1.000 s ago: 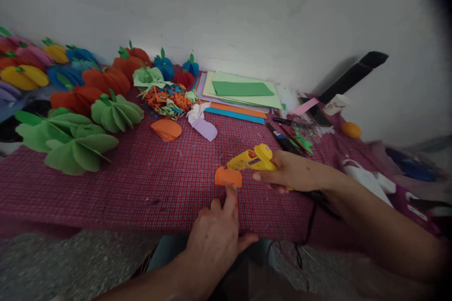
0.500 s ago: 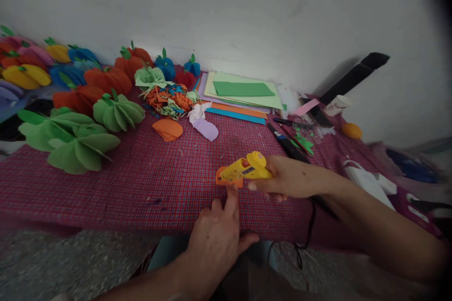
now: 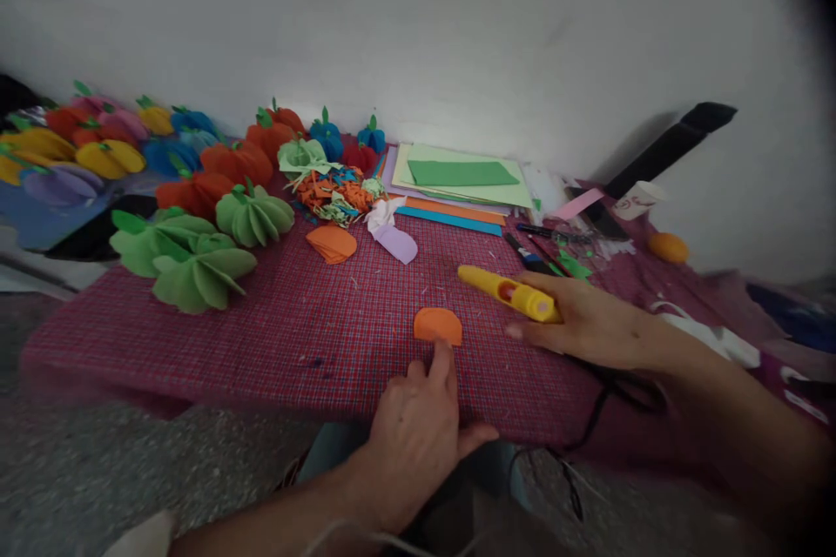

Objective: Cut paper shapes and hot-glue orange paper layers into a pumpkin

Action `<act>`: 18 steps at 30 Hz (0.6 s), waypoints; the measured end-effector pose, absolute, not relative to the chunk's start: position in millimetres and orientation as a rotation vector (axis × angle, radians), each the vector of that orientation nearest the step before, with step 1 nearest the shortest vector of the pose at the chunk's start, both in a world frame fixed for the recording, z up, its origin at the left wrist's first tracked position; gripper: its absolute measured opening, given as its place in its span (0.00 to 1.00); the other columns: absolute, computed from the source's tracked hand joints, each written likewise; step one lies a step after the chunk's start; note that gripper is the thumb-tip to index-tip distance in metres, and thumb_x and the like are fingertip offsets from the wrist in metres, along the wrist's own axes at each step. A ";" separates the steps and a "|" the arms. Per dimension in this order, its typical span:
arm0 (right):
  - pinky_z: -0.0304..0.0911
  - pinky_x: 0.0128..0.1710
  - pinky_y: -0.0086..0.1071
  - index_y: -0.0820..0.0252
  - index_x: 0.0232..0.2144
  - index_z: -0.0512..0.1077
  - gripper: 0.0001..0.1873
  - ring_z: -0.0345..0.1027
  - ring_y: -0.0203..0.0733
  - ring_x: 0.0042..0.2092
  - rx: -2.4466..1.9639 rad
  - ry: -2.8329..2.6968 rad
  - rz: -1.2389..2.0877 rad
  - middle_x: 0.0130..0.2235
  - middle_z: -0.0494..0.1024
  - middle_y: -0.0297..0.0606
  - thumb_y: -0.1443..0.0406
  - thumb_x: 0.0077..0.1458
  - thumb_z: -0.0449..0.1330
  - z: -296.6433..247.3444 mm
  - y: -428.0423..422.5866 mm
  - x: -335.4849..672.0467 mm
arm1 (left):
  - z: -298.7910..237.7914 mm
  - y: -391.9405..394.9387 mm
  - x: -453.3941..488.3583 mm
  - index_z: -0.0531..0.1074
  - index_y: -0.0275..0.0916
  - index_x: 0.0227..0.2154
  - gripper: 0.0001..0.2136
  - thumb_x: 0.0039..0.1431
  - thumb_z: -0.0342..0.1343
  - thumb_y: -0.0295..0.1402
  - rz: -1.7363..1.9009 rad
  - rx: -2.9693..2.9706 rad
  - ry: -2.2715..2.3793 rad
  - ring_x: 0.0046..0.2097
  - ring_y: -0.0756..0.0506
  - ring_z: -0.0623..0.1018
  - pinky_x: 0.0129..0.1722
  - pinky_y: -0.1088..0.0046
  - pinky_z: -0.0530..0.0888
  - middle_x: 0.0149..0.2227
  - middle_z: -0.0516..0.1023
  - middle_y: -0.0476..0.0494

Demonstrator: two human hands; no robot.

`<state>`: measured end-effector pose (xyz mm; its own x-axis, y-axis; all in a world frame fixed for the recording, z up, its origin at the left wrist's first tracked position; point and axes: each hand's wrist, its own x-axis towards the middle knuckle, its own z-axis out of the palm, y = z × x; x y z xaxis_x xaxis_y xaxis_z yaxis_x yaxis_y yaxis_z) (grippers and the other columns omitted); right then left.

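Note:
My right hand is wrapped round a yellow glue gun, which lies level just above the cloth with its nozzle towards the left. My left hand reaches in from the table's near edge. Its index fingertip presses the lower edge of an orange half-round paper piece, and its thumb is stretched out to the side. The orange piece lies flat on the checked cloth. Beyond it are a small stack of orange paper pieces and a lilac paper piece.
Paper pumpkins in several colours, such as a green one, crowd the left side. Shredded paper lies beside paper sheets at the back. A utility knife, a paper cup and an orange fruit-like ball are at the right.
My right hand has drawn the glue gun up and right, off the orange paper piece, which now shows whole. My left fingertip stays on the piece. The view has shifted slightly.

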<state>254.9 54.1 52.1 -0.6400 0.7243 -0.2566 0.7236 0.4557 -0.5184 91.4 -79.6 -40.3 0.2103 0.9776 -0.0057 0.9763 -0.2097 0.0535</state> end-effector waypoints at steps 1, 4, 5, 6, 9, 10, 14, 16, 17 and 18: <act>0.62 0.31 0.32 0.58 0.41 0.68 0.20 0.67 0.41 0.33 -1.379 -2.683 0.786 0.35 0.74 0.37 0.54 0.48 0.58 47.8 56.1 258.7 | -37.7 -80.3 90.7 0.64 0.32 0.54 0.37 0.51 0.43 0.58 0.071 2.410 1.944 0.36 0.43 0.73 0.27 0.68 0.73 0.55 0.64 0.31; 0.62 0.39 0.38 0.61 0.45 0.67 0.24 0.68 0.48 0.40 -1.448 -2.635 0.367 0.43 0.72 0.44 0.55 0.46 0.58 24.8 69.4 271.6 | -22.1 -77.6 78.6 0.60 0.34 0.56 0.37 0.53 0.38 0.58 0.193 2.445 1.894 0.39 0.42 0.73 0.31 0.68 0.72 0.51 0.68 0.33; 0.62 0.41 0.40 0.62 0.45 0.67 0.26 0.67 0.49 0.42 -1.448 -2.628 0.274 0.44 0.72 0.46 0.54 0.46 0.58 15.7 75.8 276.5 | -14.8 -73.6 69.7 0.61 0.35 0.55 0.34 0.56 0.36 0.56 0.228 2.459 1.877 0.41 0.42 0.73 0.34 0.67 0.71 0.48 0.70 0.35; 0.61 0.41 0.41 0.63 0.45 0.67 0.27 0.67 0.51 0.42 -1.463 -2.614 0.202 0.44 0.71 0.47 0.53 0.46 0.58 7.0 82.6 281.4 | -7.2 -67.6 58.1 0.64 0.35 0.53 0.30 0.59 0.35 0.53 0.246 2.465 1.908 0.42 0.42 0.72 0.36 0.67 0.70 0.45 0.72 0.37; 0.62 0.40 0.41 0.63 0.45 0.67 0.25 0.68 0.51 0.41 -1.506 -2.614 0.154 0.43 0.72 0.48 0.53 0.48 0.56 -12.2 102.2 293.9 | 11.8 -38.8 11.8 0.67 0.35 0.49 0.20 0.64 0.35 0.39 0.262 2.509 2.130 0.45 0.41 0.70 0.42 0.63 0.66 0.45 0.73 0.37; 0.62 0.40 0.40 0.63 0.45 0.67 0.25 0.68 0.51 0.42 -1.515 -2.609 0.136 0.43 0.73 0.48 0.53 0.48 0.56 -15.9 107.4 296.8 | 15.1 -27.2 -4.7 0.67 0.35 0.49 0.19 0.64 0.37 0.38 0.270 2.508 2.214 0.47 0.39 0.69 0.44 0.61 0.64 0.46 0.73 0.37; 0.62 0.42 0.41 0.63 0.45 0.67 0.24 0.67 0.51 0.43 -1.504 -2.627 0.107 0.43 0.72 0.48 0.54 0.49 0.55 -22.4 119.8 301.6 | 9.9 12.0 -54.9 0.67 0.37 0.47 0.16 0.61 0.45 0.40 0.141 2.533 2.210 0.50 0.39 0.67 0.47 0.62 0.60 0.48 0.72 0.38; 0.62 0.43 0.41 0.64 0.45 0.66 0.24 0.67 0.51 0.43 -1.478 -2.659 0.125 0.43 0.72 0.49 0.55 0.50 0.55 -23.3 121.9 301.5 | 0.6 22.6 -66.6 0.67 0.36 0.47 0.19 0.59 0.46 0.44 0.085 2.510 2.228 0.50 0.39 0.68 0.48 0.62 0.58 0.48 0.73 0.37; 0.62 0.43 0.41 0.64 0.46 0.66 0.24 0.67 0.51 0.43 -1.464 -2.673 0.141 0.44 0.72 0.49 0.55 0.50 0.55 -23.4 122.3 301.3 | -4.1 25.6 -69.8 0.67 0.36 0.46 0.20 0.59 0.45 0.46 0.060 2.490 2.230 0.49 0.39 0.68 0.47 0.62 0.58 0.47 0.73 0.37; 0.62 0.44 0.41 0.64 0.46 0.65 0.24 0.67 0.51 0.43 -1.452 -2.683 0.158 0.44 0.72 0.49 0.56 0.50 0.55 -23.2 122.3 301.1 | -8.4 27.6 -71.6 0.68 0.36 0.44 0.20 0.59 0.44 0.46 0.039 2.462 2.242 0.48 0.40 0.69 0.46 0.63 0.59 0.45 0.74 0.37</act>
